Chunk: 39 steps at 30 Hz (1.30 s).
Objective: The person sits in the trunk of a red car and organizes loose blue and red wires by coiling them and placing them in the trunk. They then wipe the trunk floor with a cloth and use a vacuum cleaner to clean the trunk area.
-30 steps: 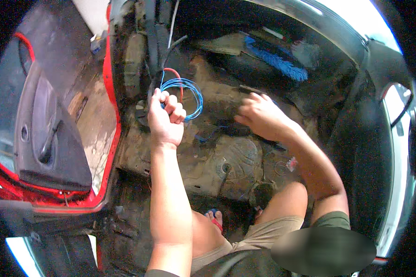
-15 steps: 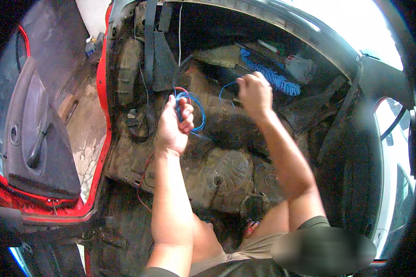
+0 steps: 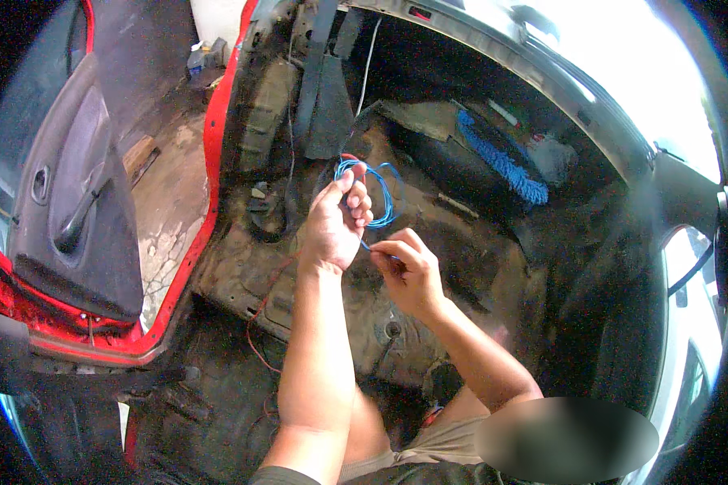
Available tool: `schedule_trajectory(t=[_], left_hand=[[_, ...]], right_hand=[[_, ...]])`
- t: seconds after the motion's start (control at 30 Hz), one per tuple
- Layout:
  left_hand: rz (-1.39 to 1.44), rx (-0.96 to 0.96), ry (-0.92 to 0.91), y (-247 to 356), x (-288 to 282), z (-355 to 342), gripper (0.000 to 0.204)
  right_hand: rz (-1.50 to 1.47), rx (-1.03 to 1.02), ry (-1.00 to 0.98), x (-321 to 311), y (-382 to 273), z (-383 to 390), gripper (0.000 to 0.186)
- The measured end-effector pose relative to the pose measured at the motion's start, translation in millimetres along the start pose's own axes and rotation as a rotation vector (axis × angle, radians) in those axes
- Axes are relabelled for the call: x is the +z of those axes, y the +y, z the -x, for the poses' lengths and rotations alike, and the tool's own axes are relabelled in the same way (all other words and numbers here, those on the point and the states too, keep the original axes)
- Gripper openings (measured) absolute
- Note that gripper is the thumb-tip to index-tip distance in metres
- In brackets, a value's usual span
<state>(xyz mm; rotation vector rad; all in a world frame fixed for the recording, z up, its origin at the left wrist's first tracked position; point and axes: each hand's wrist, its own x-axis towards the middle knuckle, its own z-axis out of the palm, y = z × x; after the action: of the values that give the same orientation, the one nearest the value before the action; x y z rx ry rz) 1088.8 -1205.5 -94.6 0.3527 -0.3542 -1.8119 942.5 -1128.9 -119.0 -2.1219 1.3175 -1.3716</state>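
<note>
Both hands have drawn together since 0.5 s ago. Left hand [image 3: 336, 226] grips the coiled blue wire [image 3: 378, 190], held above the stripped car floor [image 3: 243, 267]; right hand [image 3: 408, 271], just below-right, pinches its loose tail, which runs diagonally between the 2 hands.

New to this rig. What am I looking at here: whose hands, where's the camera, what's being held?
One picture, from a fisheye camera worn on a person's head, looking down; that is why edges curve. There is no robot. The bare left hand holds a coil of blue wire; the right hand pinches its loose end just below. Beneath them is the stripped, dirty floor of a car. The red door stands open at left, and a blue fluffy duster lies farther back.
</note>
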Motion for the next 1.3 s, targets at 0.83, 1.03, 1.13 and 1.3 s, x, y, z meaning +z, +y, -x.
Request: schedule_trajectory(t=[0.83,1.03,1.13,1.3], left_hand=[[0.123,-0.247,-0.104,5.0,-24.9,-9.5,0.038],[0.063,-0.199,-0.091,0.9,-19.8,-9.5,0.03],[0.052,-0.167,-0.036,-6.0,-8.6,-11.4,0.023],[0.144,-0.204,-0.15,-3.7,-20.7,-22.6,0.023]], right_hand=[[-1.189,0.857,-0.463,-36.6,53.5,-100.3,0.046],[-0.833,0.913,-0.365,-28.2,58.3,-111.7,0.043],[-0.86,1.065,-0.466,-37.3,81.8,-114.2,0.044],[-0.678,0.913,-0.502,-31.3,79.1,-123.0,0.049]])
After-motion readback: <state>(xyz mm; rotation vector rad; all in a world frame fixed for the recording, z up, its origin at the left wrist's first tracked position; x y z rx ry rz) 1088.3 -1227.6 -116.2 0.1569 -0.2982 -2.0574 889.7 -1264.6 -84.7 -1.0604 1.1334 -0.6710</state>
